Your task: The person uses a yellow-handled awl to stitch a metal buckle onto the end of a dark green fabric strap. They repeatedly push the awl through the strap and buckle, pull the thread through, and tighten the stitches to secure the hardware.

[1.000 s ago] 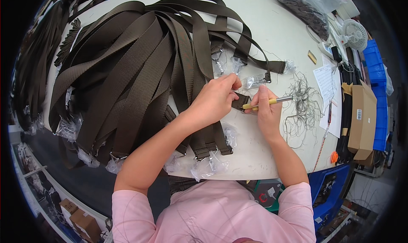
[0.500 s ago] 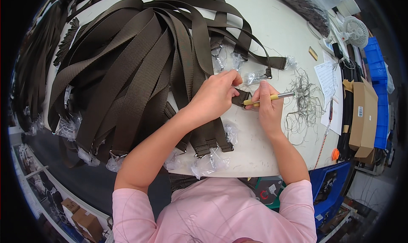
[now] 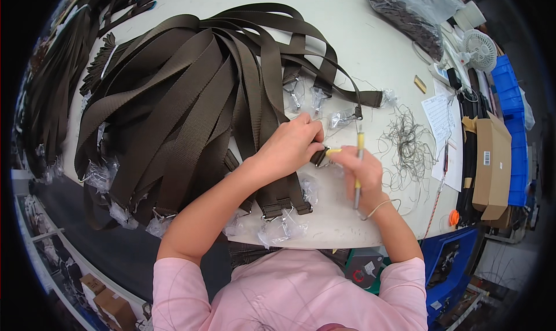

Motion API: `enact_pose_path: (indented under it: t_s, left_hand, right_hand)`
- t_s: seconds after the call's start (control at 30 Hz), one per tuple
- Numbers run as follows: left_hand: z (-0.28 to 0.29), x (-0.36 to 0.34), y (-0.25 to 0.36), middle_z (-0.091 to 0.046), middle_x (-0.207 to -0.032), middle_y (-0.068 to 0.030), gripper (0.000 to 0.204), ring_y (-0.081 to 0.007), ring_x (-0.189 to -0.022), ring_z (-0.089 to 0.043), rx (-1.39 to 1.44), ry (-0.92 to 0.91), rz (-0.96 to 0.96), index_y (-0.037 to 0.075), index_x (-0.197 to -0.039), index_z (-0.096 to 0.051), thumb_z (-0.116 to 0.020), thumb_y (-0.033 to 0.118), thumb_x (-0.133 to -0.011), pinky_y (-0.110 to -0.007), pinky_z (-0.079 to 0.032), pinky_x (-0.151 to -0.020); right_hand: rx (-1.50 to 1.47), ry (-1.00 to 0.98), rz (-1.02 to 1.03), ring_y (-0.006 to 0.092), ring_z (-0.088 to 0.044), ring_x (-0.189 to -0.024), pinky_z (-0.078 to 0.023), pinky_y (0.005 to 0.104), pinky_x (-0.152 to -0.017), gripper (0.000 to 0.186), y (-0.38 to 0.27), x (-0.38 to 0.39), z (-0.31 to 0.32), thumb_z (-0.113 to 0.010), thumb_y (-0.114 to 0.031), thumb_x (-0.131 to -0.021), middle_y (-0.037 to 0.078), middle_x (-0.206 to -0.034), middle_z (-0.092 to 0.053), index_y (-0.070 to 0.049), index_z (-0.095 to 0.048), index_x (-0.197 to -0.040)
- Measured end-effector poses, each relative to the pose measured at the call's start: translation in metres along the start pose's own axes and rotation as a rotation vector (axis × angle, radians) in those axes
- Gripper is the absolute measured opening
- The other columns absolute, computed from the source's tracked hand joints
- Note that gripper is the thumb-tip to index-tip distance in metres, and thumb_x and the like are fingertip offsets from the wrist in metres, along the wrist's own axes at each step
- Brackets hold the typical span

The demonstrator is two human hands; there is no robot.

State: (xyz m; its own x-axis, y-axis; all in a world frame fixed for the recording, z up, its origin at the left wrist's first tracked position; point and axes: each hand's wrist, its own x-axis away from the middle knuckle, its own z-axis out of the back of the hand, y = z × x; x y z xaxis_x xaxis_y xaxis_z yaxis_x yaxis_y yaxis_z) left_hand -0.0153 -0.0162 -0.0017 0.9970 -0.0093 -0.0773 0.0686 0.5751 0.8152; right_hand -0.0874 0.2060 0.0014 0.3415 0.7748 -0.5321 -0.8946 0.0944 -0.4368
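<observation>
My left hand (image 3: pixel 292 144) is closed, its fingertips pinching the end of a dark brown webbing strap (image 3: pixel 317 157) with a small metal fitting. Close beside it, my right hand (image 3: pixel 362 167), partly blurred, is closed around a slim yellow-and-silver pen-like tool (image 3: pixel 357 193), now standing roughly upright across the fingers. Something yellow (image 3: pixel 332 151) shows at the right fingertips, against the strap end; I cannot tell what it is. A thin pale loop (image 3: pixel 382 206) hangs at the right wrist. A big heap of webbing straps (image 3: pixel 179 116) fills the table on the left.
Plastic-wrapped metal hooks (image 3: pixel 284 229) lie along the straps' ends. A tangle of cut threads (image 3: pixel 408 148) is right of my hands. Farther right are papers (image 3: pixel 438 116), a small white fan (image 3: pixel 479 50), a cardboard box (image 3: pixel 492 166) and blue bins (image 3: pixel 509 88).
My right hand has moved slightly down and left, and the tool has turned from nearly level to nearly upright. My left hand stays at the strap end; the whole view has shifted slightly.
</observation>
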Motion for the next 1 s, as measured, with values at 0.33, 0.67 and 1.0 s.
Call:
enact_pose_path:
  t_s: [0.33, 0.67, 1.0]
  left_hand:
    - [0.004, 0.005, 0.005, -0.071, -0.102, -0.0181, 0.013, -0.0368, -0.099, -0.068, -0.057, 0.085, 0.069, 0.001, -0.103, -0.07, -0.063, 0.0, -0.092, -0.045, -0.055, -0.088]
    - [0.03, 0.019, -0.004, -0.058, -0.119, -0.0172, 0.034, -0.0352, -0.105, -0.065, -0.015, -0.089, -0.063, 0.0, -0.114, -0.058, -0.072, -0.005, -0.083, -0.045, -0.054, -0.09]
    - [0.017, 0.006, -0.006, -0.059, -0.106, -0.0166, 0.021, -0.0362, -0.094, -0.065, -0.033, -0.132, -0.055, 0.0, -0.103, -0.056, -0.073, 0.006, -0.091, -0.044, -0.053, -0.083]
  right_hand:
    - [0.239, -0.004, -0.041, 0.0343, -0.067, -0.098, -0.053, 0.0444, -0.087, 0.033, 0.008, -0.011, 0.004, -0.074, 0.003, -0.079, 0.014, -0.106, -0.071, -0.005, -0.063, -0.108]
    - [0.065, -0.166, -0.042, 0.0352, -0.061, -0.089, -0.05, 0.0436, -0.084, 0.03, -0.021, -0.027, -0.022, -0.079, -0.002, -0.077, 0.015, -0.102, -0.067, -0.005, -0.055, -0.094]
    - [0.252, 0.083, -0.144, 0.0328, -0.064, -0.087, -0.054, 0.041, -0.074, 0.026, 0.019, -0.003, -0.003, -0.074, 0.006, -0.079, 0.016, -0.102, -0.067, -0.004, -0.052, -0.089]
